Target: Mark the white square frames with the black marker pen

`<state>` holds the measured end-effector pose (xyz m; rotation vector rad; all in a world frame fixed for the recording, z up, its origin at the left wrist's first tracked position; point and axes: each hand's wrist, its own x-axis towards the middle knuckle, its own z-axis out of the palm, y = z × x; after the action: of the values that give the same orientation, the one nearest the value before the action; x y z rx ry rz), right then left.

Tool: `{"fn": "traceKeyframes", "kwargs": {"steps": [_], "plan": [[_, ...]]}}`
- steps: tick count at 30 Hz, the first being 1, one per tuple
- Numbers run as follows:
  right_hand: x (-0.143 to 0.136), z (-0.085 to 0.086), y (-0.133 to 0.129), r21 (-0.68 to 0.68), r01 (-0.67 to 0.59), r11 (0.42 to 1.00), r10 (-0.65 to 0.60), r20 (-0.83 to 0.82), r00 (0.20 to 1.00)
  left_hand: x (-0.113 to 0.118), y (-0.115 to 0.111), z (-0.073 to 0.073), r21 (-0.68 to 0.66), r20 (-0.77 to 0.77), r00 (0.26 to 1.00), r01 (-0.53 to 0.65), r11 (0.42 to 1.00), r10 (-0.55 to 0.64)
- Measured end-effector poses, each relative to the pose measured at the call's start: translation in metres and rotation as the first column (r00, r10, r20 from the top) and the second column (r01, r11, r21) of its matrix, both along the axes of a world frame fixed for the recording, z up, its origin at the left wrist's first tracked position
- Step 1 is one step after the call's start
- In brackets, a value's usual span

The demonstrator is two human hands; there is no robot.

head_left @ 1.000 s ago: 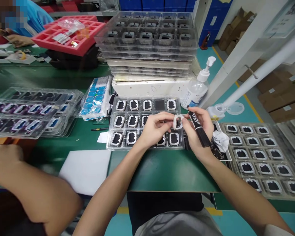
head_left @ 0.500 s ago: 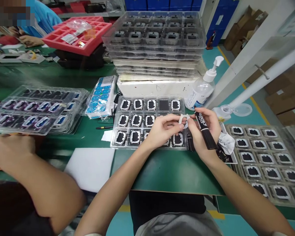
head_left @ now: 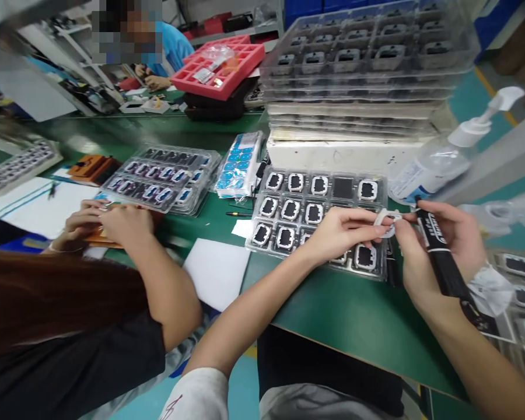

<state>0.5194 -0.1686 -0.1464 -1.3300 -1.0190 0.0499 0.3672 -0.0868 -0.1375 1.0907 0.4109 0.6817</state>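
Observation:
Over the right side of a clear plastic tray (head_left: 345, 189), my left hand (head_left: 338, 234) pinches a small white frame (head_left: 385, 220) between thumb and fingers. My right hand (head_left: 452, 242) has its thumb against the other side of the same frame. A black marker (head_left: 440, 248) is also gripped in my right hand, slanting across the fingers with its thick end toward me. White frames with dark centres sit in most of the tray's compartments; one in the back row shows only a dark square. My left forearm and hand hide part of the front rows.
A pump bottle (head_left: 437, 157) stands behind my right hand. Stacked clear trays (head_left: 367, 64) rise behind the work tray. A white foam sheet (head_left: 217, 271) lies left of my forearm. At left, a co-worker's hands (head_left: 125, 224) rest on an orange object. More filled trays (head_left: 518, 265) are at right.
The view has swung left, so everything appears further right and the co-worker's hands show. My hands stay on the white frame, with the marker still in my right hand.

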Motion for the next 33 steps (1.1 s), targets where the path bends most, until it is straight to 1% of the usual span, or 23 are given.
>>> {"fn": "traceKeyframes", "kwargs": {"steps": [2, 3, 8, 11, 15, 19, 22, 28, 33], "plan": [[0.0003, -0.0005, 0.0011, -0.007, 0.01, 1.0, -0.01, -0.002, 1.0, 0.0005, 0.0008, -0.0003, -0.038, 0.001, 1.0, 0.019, 0.999, -0.019], [-0.0001, -0.0003, 0.0017, 0.011, 0.015, 1.0, -0.015, 0.002, 1.0, 0.0009, 0.0008, -0.0006, -0.054, 0.01, 1.0, 0.028, 0.998, -0.027], [-0.0064, 0.0016, 0.003, 0.186, 0.065, 0.98, -0.079, 0.068, 0.995, 0.0016, -0.002, -0.0003, -0.146, 0.105, 0.993, 0.066, 0.987, -0.051], [-0.0091, 0.0013, 0.0011, 0.202, 0.039, 0.979, -0.057, 0.087, 0.995, 0.0007, -0.0031, 0.0016, -0.177, 0.111, 0.993, 0.071, 0.982, -0.052], [-0.0085, 0.0, -0.0025, 0.176, 0.008, 0.984, -0.027, 0.105, 0.994, 0.0001, -0.0027, 0.0034, -0.133, 0.055, 0.998, 0.028, 0.991, -0.021], [-0.0081, 0.0011, -0.0045, 0.18, -0.005, 0.984, -0.015, 0.109, 0.994, -0.0007, -0.0022, 0.0043, -0.085, 0.03, 0.999, 0.024, 0.996, -0.021], [-0.0086, 0.0025, -0.005, 0.179, -0.014, 0.984, -0.011, 0.137, 0.99, -0.0019, -0.0007, 0.0049, -0.077, 0.022, 1.0, 0.024, 0.997, -0.022], [-0.0064, 0.0026, -0.0027, 0.212, -0.051, 0.976, -0.003, 0.248, 0.969, -0.0043, 0.0038, 0.0064, -0.065, -0.001, 1.0, 0.019, 0.998, -0.019], [-0.007, 0.0024, -0.0029, 0.185, -0.038, 0.982, -0.007, 0.236, 0.972, -0.0065, 0.0055, 0.0085, -0.048, 0.002, 1.0, 0.03, 0.998, -0.029]]}}
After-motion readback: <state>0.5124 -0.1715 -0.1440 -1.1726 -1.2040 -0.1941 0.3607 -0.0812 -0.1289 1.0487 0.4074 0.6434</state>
